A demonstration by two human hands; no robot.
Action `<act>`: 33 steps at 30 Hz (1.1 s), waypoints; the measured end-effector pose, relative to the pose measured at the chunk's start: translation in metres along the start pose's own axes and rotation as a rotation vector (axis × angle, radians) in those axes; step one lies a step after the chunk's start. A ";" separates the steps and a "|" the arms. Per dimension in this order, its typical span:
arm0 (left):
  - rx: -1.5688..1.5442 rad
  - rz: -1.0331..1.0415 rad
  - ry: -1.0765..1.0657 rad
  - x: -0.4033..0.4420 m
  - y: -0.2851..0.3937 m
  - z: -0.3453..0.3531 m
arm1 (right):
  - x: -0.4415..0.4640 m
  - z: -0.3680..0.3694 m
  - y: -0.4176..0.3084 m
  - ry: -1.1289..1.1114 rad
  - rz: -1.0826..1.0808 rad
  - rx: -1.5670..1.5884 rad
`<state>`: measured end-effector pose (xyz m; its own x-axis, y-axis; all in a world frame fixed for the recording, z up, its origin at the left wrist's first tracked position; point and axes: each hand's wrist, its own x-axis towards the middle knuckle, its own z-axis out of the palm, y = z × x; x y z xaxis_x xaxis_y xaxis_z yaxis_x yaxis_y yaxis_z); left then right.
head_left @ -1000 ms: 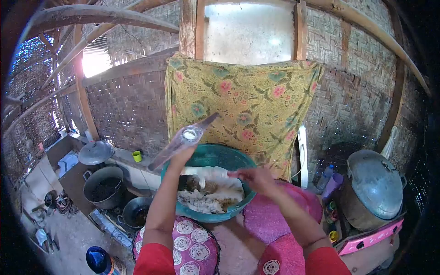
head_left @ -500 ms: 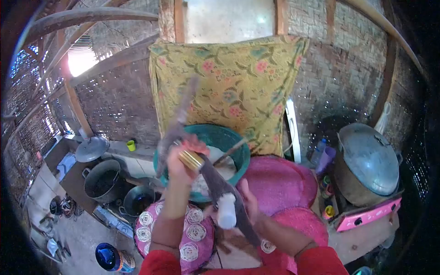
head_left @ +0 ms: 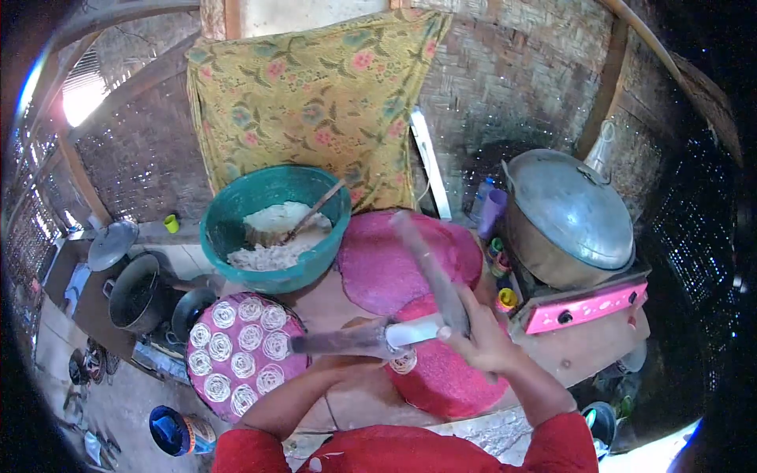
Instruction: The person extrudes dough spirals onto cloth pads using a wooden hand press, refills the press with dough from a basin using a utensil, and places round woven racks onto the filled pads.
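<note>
Head view: left hand (head_left: 359, 363) and right hand (head_left: 482, 340) each have fingers wrapped round a press (head_left: 415, 330) bar, likely for steadier control above the worktop (head_left: 356, 411).

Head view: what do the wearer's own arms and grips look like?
Short red sleeves, ending near the elbows, no cuff pattern visible. Forearms bare, with no watch or bracelet showing. Left grip and right grip: no gloves seen. The left is partly hidden; rings are too small to tell.
</note>
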<state>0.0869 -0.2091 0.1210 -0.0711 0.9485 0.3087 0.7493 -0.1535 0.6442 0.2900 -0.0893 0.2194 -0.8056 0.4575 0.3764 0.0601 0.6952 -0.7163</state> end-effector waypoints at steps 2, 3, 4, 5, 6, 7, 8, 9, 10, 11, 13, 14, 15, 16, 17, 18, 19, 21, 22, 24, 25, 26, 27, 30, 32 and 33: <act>-0.095 -0.016 -0.087 0.004 0.014 0.007 | -0.003 -0.018 -0.018 -0.071 -0.094 -0.132; -0.191 -0.034 -0.176 0.003 0.022 0.012 | -0.005 -0.024 -0.025 -0.175 -0.061 -0.141; -0.287 -0.053 -0.266 0.002 0.029 0.018 | -0.009 -0.028 -0.028 -0.279 -0.027 -0.149; -0.385 -0.072 -0.358 0.000 0.035 0.026 | -0.013 -0.028 -0.028 -0.284 -0.020 -0.146; -0.483 -0.090 -0.448 -0.002 0.040 0.035 | -0.018 -0.026 -0.028 -0.296 -0.014 -0.138; -0.569 -0.102 -0.406 -0.005 0.047 0.047 | -0.023 -0.026 -0.027 -0.307 -0.008 -0.130; -0.570 -0.104 -0.410 -0.005 0.052 0.051 | -0.028 -0.028 -0.028 -0.306 -0.004 -0.128; -0.550 -0.241 -0.532 -0.003 0.062 0.050 | -0.032 -0.032 -0.031 -0.342 0.049 -0.137; -0.529 -0.382 -0.651 -0.002 0.068 0.050 | -0.037 -0.034 -0.031 -0.384 0.103 -0.144; -0.533 -0.387 -0.651 -0.001 0.067 0.052 | -0.042 -0.035 -0.025 -0.389 0.105 -0.142; -0.447 0.031 -0.363 0.004 0.060 0.052 | -0.052 -0.041 0.002 -0.190 -0.160 0.021; -0.502 -0.050 -0.369 0.014 0.087 0.024 | -0.061 -0.055 0.029 -0.199 -0.158 0.026; -0.481 0.106 -0.250 0.020 0.081 0.025 | -0.072 -0.078 0.063 -0.505 0.167 0.369; -0.443 0.256 -0.122 0.027 0.075 0.027 | -0.078 -0.089 0.081 -0.803 0.502 0.707; -0.347 0.235 -0.194 0.036 0.082 0.008 | -0.083 -0.082 0.077 -0.817 0.505 0.704; -0.355 0.214 -0.129 0.043 0.085 0.002 | -0.089 -0.072 0.069 -0.786 0.455 0.962; -0.363 0.191 -0.064 0.049 0.085 -0.002 | -0.091 -0.067 0.065 -0.745 0.403 1.220; -0.858 0.029 0.032 0.060 0.075 -0.012 | -0.095 -0.070 0.074 -0.685 0.484 1.062; -1.339 -0.120 0.132 0.064 0.068 -0.014 | -0.093 -0.071 0.079 -0.611 0.541 0.893; -1.324 -0.232 0.322 0.072 0.048 -0.004 | -0.084 -0.060 0.084 -0.647 0.558 0.675; -1.308 -0.345 0.508 0.076 0.042 0.002 | -0.080 -0.047 0.079 -0.617 0.517 0.503; -1.306 -0.351 0.513 0.081 0.038 0.009 | -0.077 -0.034 0.075 -0.586 0.476 0.333; -1.265 -0.494 0.605 0.088 0.038 0.015 | -0.075 -0.022 0.079 -0.524 0.445 0.350; -1.203 -0.613 0.745 0.096 0.006 0.036 | -0.060 -0.011 0.107 -0.711 0.783 0.627; -1.171 -0.722 0.822 0.104 -0.062 0.063 | -0.055 -0.003 0.109 -0.675 0.784 0.653; -1.169 -0.720 0.826 0.105 -0.079 0.070 | -0.052 0.000 0.116 -0.694 0.831 0.646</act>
<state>0.0663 -0.0785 0.0538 -0.7806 0.5703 -0.2556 -0.4600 -0.2474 0.8527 0.3387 -0.0328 0.1166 -0.8139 0.1022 -0.5720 0.5560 -0.1492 -0.8177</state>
